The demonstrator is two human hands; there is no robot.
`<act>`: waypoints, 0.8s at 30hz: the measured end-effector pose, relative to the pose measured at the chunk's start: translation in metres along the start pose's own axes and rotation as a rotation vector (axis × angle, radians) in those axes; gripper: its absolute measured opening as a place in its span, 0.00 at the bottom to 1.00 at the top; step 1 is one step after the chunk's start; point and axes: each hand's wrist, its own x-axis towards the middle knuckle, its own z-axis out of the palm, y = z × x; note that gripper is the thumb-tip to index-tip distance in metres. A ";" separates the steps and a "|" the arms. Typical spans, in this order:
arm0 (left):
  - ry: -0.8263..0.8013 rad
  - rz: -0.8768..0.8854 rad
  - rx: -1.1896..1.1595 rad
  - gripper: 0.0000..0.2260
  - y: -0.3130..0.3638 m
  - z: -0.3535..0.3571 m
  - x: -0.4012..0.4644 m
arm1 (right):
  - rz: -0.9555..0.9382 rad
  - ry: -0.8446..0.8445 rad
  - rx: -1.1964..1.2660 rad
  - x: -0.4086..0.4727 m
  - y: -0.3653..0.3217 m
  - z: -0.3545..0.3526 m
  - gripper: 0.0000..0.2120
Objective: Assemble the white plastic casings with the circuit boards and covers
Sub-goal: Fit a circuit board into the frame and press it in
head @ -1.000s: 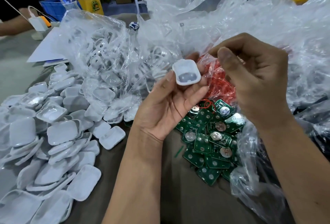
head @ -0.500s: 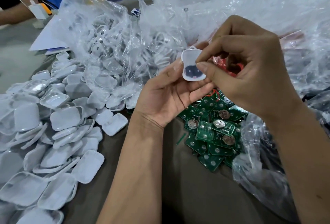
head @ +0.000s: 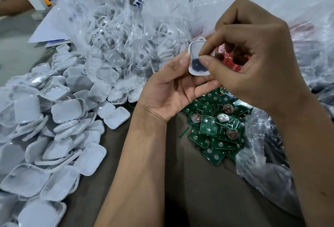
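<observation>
Your left hand (head: 173, 89) cradles the white casing (head: 196, 58) open-side up above the circuit boards (head: 216, 123), fingers curled around its edges; your right hand (head: 253, 60) pinches together inside it, likely seating a part.

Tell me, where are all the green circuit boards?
The green circuit boards lie in a heap on the table, just below the left hand, spilling from a clear bag on their right.
</observation>
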 end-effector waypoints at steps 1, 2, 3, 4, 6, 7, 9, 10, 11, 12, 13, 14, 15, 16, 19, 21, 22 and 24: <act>0.007 -0.003 0.002 0.26 0.000 0.000 0.000 | -0.001 0.000 -0.004 0.000 0.000 0.000 0.03; 0.013 -0.004 0.005 0.28 0.000 0.000 0.001 | -0.002 0.001 -0.007 0.000 0.000 0.000 0.03; 0.018 -0.004 0.007 0.28 0.000 0.000 0.001 | -0.002 0.000 -0.009 0.000 0.000 0.000 0.03; 0.020 -0.002 0.008 0.27 -0.001 -0.001 0.001 | 0.000 -0.003 -0.010 0.000 0.000 0.000 0.03; 0.024 0.002 0.004 0.25 -0.001 -0.001 0.001 | 0.004 -0.013 -0.003 0.000 0.002 0.001 0.03; 0.028 0.002 0.004 0.25 -0.001 -0.001 0.001 | 0.009 -0.019 0.005 0.000 0.002 0.001 0.03; 0.029 0.001 0.001 0.24 -0.002 -0.001 0.000 | 0.023 -0.025 0.018 0.000 0.004 0.001 0.03; 0.026 -0.001 -0.005 0.24 -0.002 -0.001 0.000 | 0.029 -0.025 0.022 0.000 0.004 0.001 0.03; 0.021 -0.005 -0.012 0.24 -0.002 -0.001 0.000 | 0.034 -0.024 0.024 0.000 0.005 0.001 0.03; 0.016 -0.009 -0.019 0.23 -0.002 -0.001 0.000 | 0.036 -0.023 0.025 0.000 0.005 0.001 0.03; 0.010 -0.012 -0.024 0.23 -0.001 -0.001 0.000 | 0.037 -0.023 0.025 0.000 0.004 0.001 0.03; 0.004 -0.014 -0.027 0.22 -0.001 -0.001 0.000 | 0.038 -0.022 0.026 -0.001 0.004 0.001 0.03; -0.004 -0.017 -0.027 0.21 -0.001 -0.001 0.000 | 0.038 -0.019 0.028 -0.001 0.003 0.001 0.03; -0.013 -0.020 -0.030 0.21 -0.001 -0.001 0.000 | 0.039 -0.015 0.035 -0.001 0.003 0.001 0.03; -0.019 -0.025 -0.047 0.22 0.000 -0.002 0.001 | 0.042 -0.002 0.075 -0.001 0.001 0.002 0.07; -0.012 -0.020 -0.052 0.22 -0.001 -0.002 0.001 | 0.037 0.001 0.093 -0.001 0.002 0.002 0.09; -0.011 -0.016 -0.061 0.22 -0.001 -0.003 0.001 | 0.038 0.003 0.097 -0.001 0.002 0.002 0.10; -0.008 -0.006 -0.088 0.21 -0.001 -0.002 0.001 | 0.048 0.005 0.105 -0.001 0.004 0.004 0.11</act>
